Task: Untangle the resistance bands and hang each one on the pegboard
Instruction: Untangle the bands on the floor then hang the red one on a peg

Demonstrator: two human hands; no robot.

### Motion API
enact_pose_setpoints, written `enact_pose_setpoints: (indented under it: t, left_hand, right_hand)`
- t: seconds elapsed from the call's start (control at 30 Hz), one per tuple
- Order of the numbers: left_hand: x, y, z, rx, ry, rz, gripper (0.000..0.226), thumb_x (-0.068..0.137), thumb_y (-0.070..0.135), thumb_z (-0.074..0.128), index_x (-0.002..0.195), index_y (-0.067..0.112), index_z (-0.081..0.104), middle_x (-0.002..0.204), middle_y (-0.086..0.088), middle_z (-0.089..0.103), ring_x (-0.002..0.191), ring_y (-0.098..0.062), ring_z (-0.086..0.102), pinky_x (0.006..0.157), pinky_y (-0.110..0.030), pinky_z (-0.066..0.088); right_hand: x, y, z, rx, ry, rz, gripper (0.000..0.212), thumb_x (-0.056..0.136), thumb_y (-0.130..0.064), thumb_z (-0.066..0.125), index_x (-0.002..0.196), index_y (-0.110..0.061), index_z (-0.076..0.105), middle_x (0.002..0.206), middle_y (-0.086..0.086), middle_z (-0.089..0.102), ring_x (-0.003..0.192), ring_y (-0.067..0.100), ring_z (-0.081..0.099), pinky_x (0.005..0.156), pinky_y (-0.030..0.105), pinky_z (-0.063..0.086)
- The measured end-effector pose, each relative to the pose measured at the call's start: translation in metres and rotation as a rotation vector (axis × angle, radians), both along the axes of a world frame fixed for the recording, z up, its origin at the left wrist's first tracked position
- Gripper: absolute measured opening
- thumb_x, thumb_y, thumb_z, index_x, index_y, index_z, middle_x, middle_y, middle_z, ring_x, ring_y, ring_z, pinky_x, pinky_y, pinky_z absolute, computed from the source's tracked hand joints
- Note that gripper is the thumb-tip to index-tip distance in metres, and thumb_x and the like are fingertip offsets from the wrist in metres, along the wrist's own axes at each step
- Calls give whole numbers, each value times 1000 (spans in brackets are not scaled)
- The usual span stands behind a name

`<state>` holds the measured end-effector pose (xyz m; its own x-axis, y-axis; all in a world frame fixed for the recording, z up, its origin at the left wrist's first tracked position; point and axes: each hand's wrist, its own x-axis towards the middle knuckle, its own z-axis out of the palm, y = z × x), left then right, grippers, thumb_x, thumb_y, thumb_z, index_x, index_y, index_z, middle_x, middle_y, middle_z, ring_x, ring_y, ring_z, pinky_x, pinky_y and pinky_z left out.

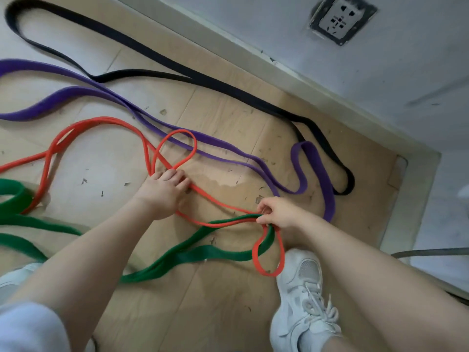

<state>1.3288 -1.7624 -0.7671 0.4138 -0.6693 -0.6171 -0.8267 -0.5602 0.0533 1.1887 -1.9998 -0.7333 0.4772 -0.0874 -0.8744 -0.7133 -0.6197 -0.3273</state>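
While you are bending down over the wooden floor (pixel 228 301), your left hand (pixel 162 194) is reaching out and its curled fingers are gripping the red band (pixel 99 120) right where the red loops are crossing each other. Your right hand (pixel 276 213) is pinching the red band too, at the spot where it is lying against the green band (pixel 193 255). You are holding that spot between your thumb and fingertips, and I cannot tell if the green band is caught in the pinch as well. A small red loop is hanging down below your right hand, and it is crossing the green band's bend just beside your white shoe (pixel 304 295).

The green band is running away to the left side of the floor. The purple band (pixel 63 95) is lying farther from you, snaking across the floor and crossing under a red loop. The black band (pixel 157 57) is lying farthest away, stretching along the white wall (pixel 380 85). A wall socket (pixel 342 17) is sitting up in the wall above it. All four bands are lying on the floor.
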Motion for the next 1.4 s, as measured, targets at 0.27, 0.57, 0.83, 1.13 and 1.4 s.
enact_pose_setpoints:
  t: [0.27,0.57,0.83,1.13,1.4]
  left_hand:
    - [10,7,-8,-146,-185,-197,51,52,13,87,100,11,69,94,-11,70,86,-30,66,79,-41,52]
    - [16,-33,11,-333,-116,232,36,98,38,38,119,15,56,117,-5,60,110,-26,53,86,-35,43]
    - [15,9,-11,-320,-15,342,51,94,38,44,140,16,38,145,-9,40,133,-30,37,108,-42,32]
    - [52,111,-13,-444,-1,1444,48,96,18,40,141,3,32,141,-18,37,126,-33,40,105,-40,33]
    - [106,128,-10,-870,448,2484,31,95,16,40,120,2,52,89,-10,53,78,-22,49,71,-28,44]
  right_hand:
    - [-2,6,9,-474,-310,469,39,94,-49,42,107,-13,47,104,5,59,91,30,60,70,38,47]
    - [6,2,18,-779,-363,396,34,100,-28,35,127,-13,49,129,9,53,120,28,49,94,40,40]
    - [90,107,-14,-403,-613,545,76,92,-34,54,150,-14,9,157,6,17,145,21,14,117,37,3]
    - [162,191,-38,-394,-707,684,70,91,-40,47,147,-10,20,155,15,19,141,29,20,115,40,11]
    - [238,256,-59,-458,-535,428,26,94,-10,39,120,-6,42,121,18,57,114,34,53,92,41,41]
